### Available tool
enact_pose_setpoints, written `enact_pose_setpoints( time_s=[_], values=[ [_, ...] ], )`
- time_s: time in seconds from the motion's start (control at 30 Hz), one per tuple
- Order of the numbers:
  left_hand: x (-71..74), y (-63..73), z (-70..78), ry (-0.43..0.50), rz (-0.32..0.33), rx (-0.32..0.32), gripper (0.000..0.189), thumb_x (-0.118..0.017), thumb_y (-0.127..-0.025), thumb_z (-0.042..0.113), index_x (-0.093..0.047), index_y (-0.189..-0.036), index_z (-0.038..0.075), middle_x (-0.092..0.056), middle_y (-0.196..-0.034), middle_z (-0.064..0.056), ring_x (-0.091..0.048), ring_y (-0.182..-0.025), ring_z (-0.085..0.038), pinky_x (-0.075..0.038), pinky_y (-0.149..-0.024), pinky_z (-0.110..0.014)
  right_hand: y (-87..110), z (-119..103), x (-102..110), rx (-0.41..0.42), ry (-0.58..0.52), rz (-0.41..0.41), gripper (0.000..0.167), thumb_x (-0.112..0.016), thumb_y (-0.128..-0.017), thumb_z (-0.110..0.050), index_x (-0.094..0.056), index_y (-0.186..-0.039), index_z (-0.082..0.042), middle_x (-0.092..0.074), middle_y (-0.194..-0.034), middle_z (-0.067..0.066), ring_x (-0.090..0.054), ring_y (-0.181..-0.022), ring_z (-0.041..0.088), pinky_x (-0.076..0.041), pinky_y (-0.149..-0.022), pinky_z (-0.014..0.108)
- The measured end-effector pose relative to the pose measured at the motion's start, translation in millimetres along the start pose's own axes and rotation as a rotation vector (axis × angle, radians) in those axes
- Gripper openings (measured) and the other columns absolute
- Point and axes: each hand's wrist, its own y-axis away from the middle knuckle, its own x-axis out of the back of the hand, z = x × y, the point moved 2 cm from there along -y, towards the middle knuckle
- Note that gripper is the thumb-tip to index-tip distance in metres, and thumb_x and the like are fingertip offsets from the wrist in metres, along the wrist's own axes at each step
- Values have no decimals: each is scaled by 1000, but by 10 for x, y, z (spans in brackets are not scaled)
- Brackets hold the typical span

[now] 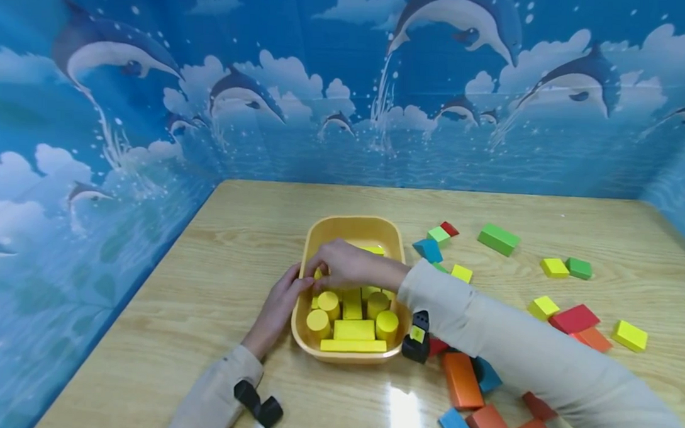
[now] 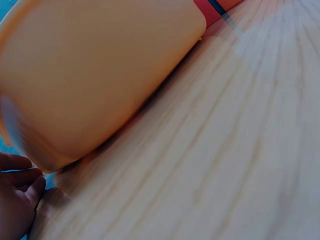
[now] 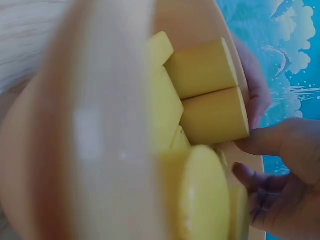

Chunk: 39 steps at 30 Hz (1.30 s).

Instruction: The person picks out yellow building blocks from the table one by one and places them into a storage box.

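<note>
A tan plastic tub (image 1: 351,359) filled with yellow toy blocks stands on the table. My left hand (image 1: 280,300) rests against its left rim from outside, and its fingers (image 2: 20,176) show beside the tub wall in the left wrist view. My right hand (image 1: 343,264) reaches into the tub from the right, fingertips down by the left wall. In the right wrist view, the right hand's loosely bent fingers (image 3: 272,137) are beside two yellow cylinders (image 3: 215,115), with a gap between thumb and fingers. More yellow cylinders (image 1: 318,324) and rectangular blocks (image 1: 354,329) lie nearer the front.
Loose blocks are scattered right of the tub, among them a green block (image 1: 498,239), a blue triangular block (image 1: 429,249), a red block (image 1: 575,318) and an orange block (image 1: 462,380). My right sleeve (image 1: 519,333) crosses above some of them. A dolphin-print curtain (image 1: 345,145) borders the table.
</note>
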Motion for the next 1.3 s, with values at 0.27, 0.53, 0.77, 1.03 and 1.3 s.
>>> enact_pose_setpoints(
  time_s=[0.27, 0.53, 0.77, 1.03, 1.3],
  values=[
    [-7, 12, -1, 1, 5, -31, 47, -47, -97, 27, -48, -138, 5, -52, -137, -17, -49, -125, -29, -38, -108, -44, -10, 16, -83, -148, 102, 42, 30, -84, -71, -33, -64, -86, -17, -51, -86, -3, -46, -81, 15, -43, -71, 27],
    [-2, 6, 5, -7, -7, 7, 49, -46, -97, 31, -45, -142, 10, -48, -141, -13, -48, -126, -27, -40, -106, -44, 30, 69, -78, -260, 130, 98, 34, -84, -71, -38, -58, -83, -21, -46, -90, 0, -43, -83, 17, -38, -69, 29],
    [1, 14, -2, -6, 4, -31, 47, -47, -97, 27, -47, -140, 7, -52, -137, -15, -50, -122, -26, -43, -103, -40, 19, 55, -106, -297, 98, 64, 41, -85, -67, -45, -56, -83, -22, -45, -98, 0, -39, -92, 21, -30, -76, 35],
    [1, 16, 5, 7, -17, -10, 49, -46, -98, 30, -45, -142, 9, -51, -139, -14, -50, -124, -26, -41, -105, -42, 33, 103, -91, -353, 138, 70, 40, -84, -70, -45, -54, -88, -24, -43, -105, 0, -37, -96, 22, -27, -79, 38],
    [1, 26, 7, 11, -17, 2, 50, -46, -98, 31, -44, -143, 9, -50, -139, -15, -51, -124, -28, -42, -105, -43, 179, 116, 52, -307, 76, 102, 38, -79, -76, -43, -61, -102, -21, -51, -119, 3, -44, -105, 23, -32, -85, 42]
  ],
)
